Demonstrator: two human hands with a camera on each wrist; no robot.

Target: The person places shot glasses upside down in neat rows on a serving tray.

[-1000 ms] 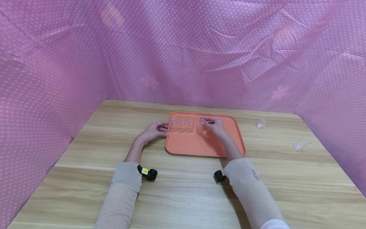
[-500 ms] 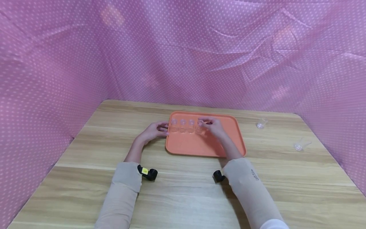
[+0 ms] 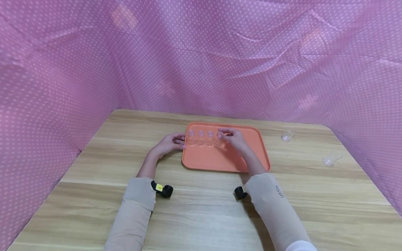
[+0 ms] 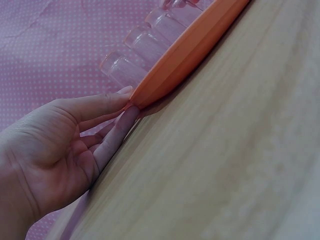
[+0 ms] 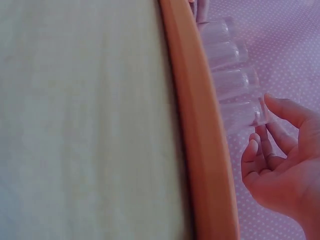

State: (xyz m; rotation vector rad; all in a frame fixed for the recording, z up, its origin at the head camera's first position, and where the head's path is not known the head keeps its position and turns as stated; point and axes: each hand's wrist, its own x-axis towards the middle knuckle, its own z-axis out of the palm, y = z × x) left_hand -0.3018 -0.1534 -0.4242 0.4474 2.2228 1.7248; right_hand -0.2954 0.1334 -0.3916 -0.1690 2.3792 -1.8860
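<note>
Head: four glasses [image 3: 201, 142] lined up from the tray's [image 3: 204, 159] left edge; two further glasses [image 3: 285, 138] near the table's [image 3: 194, 212] right edge. Left wrist: your left hand [image 4: 62, 150] pinched the tray. Right wrist: your right hand [image 5: 285, 162] pinched the end glass [image 5: 239, 114]; a sideways slip risked toppling it.

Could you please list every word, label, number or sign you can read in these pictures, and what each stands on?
"LetsSlim", as best it reads: on the right sleeve.
Yellow label on the left wrist camera: marked, but too small to read.
Glasses and tray: no text visible.
</note>
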